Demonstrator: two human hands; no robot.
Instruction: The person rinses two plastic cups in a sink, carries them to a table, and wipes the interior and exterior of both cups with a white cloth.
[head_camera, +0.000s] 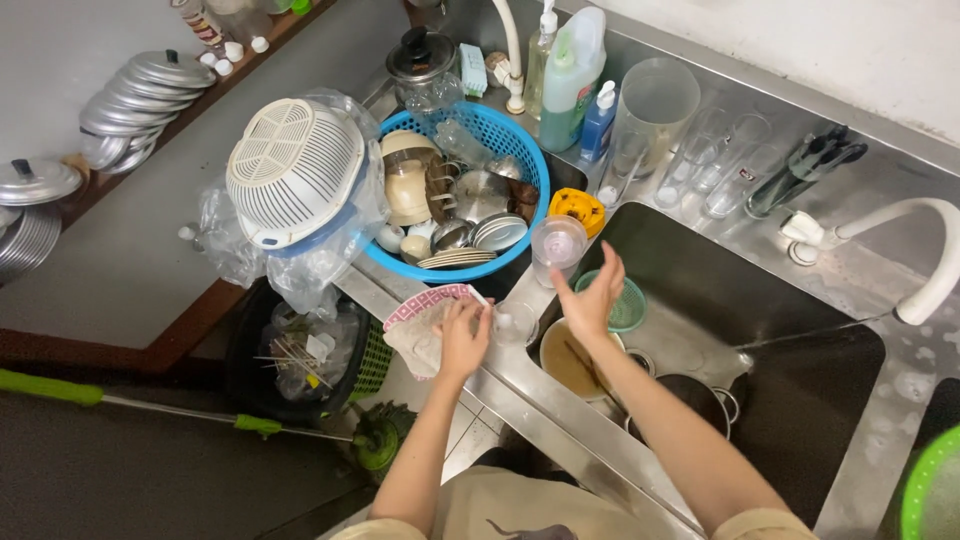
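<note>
While the left hand (462, 340) grips a red-patterned plate (425, 322) over the sink's left rim, the right hand (592, 298) hangs open beside a clear plastic cup (557, 246) — tilt the plate steadily, away from the blue basket (520, 140).

Blue basket (520, 135) of dishes on sink's left edge, white colander (292, 170) beside it; soap bottles (570, 75) and glasses (720, 160) along back edge; white tap (925, 270) at right.

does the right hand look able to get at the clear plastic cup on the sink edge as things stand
Probably yes: the right hand is open and empty, just below the clear plastic cup, with nothing between them.
</note>
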